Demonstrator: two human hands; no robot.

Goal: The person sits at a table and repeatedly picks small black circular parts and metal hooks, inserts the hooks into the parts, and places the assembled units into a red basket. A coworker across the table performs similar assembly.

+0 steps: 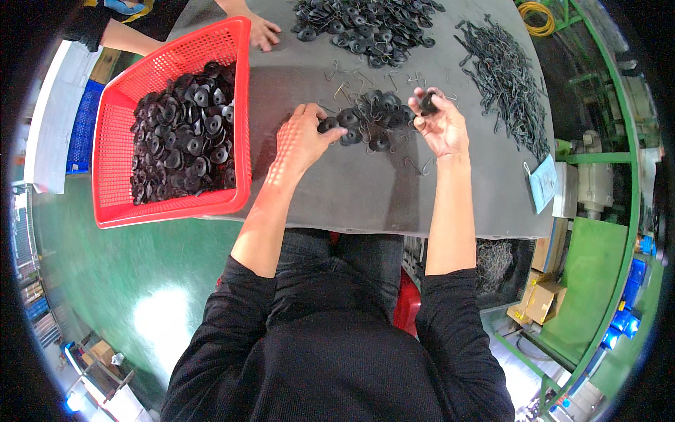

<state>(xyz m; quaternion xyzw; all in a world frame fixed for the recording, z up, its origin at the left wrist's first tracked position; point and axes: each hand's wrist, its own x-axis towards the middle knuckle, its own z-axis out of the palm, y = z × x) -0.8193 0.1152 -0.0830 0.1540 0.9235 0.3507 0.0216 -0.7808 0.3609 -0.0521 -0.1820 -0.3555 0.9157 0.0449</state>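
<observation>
A loose cluster of black, washer-like discs (385, 107) lies on the grey tabletop between my hands. My left hand (301, 141) rests at its left side, with thumb and fingers curled about one black disc (328, 125). Raised at the cluster's right side, my right hand (444, 128) pinches another black disc (428, 103) between thumb and fingers. Thin bent wire hooks (344, 89) are scattered behind and among the discs. A few more hooks (420, 167) lie nearer me, below my right hand.
A red plastic basket (244, 141) full of black discs stands at the left. Farther back is a big heap of discs with hooks (365, 28); a pile of dark hooks (503, 77) lies right. A light-blue mask (541, 184) hangs at the right edge. Another person's hand (261, 32) touches the table.
</observation>
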